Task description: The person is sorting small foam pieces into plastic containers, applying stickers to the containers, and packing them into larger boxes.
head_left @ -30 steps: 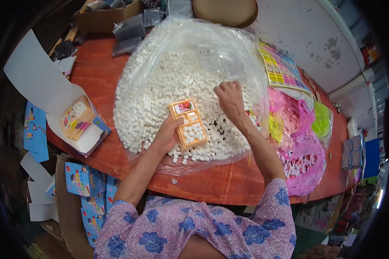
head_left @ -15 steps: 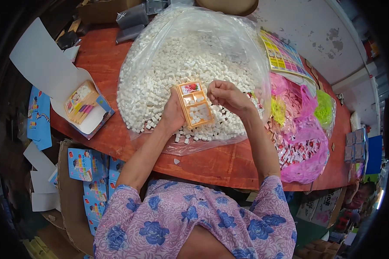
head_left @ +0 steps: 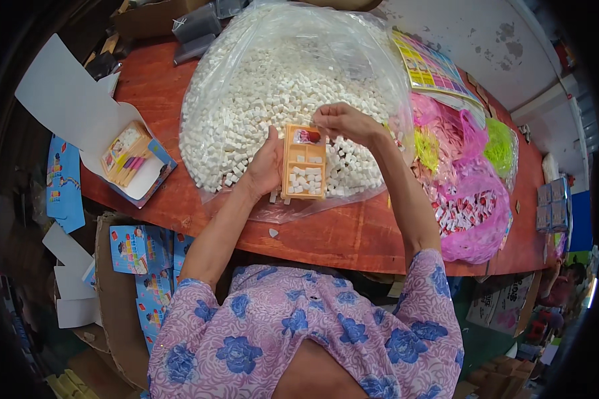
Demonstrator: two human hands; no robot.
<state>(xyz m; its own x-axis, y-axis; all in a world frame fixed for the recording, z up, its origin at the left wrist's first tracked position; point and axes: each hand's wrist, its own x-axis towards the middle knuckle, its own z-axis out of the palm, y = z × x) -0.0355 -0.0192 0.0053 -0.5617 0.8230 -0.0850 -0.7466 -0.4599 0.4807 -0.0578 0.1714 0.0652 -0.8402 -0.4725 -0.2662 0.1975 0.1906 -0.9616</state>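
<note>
A: Head view. Principal item?

B: Orange tray (head_left: 306, 164), one. It is lying centrally over a clear bag (head_left: 259, 210) of white cubes (head_left: 286, 100). A red-and-white piece (head_left: 306, 136) is occupying its 12 o'clock compartment; cubes are filling part of the others.

A: Left hand (head_left: 266, 167)?

B: Supporting at the tray's 9 o'clock side, thumb pointing up; its fingers are hiding, so I cannot tell their closure.

A: Right hand (head_left: 345, 122)?

B: Hovering just beside the 1 o'clock corner, fingertips pressing together. Whether they are pinching anything, I cannot tell.

A: Changes?

B: Two. The right hand, well apart a second ago, is now nearing the tray; the tray's long sides, slanting then, are now running nearly 12 to 6.

A: Meaning?

B: Seemingly, both hands are now attending to the tray.

A: Surroundings?

B: Open box (head_left: 154, 178) standing at 9; pink bag (head_left: 476, 251) slumping at 4.
</note>
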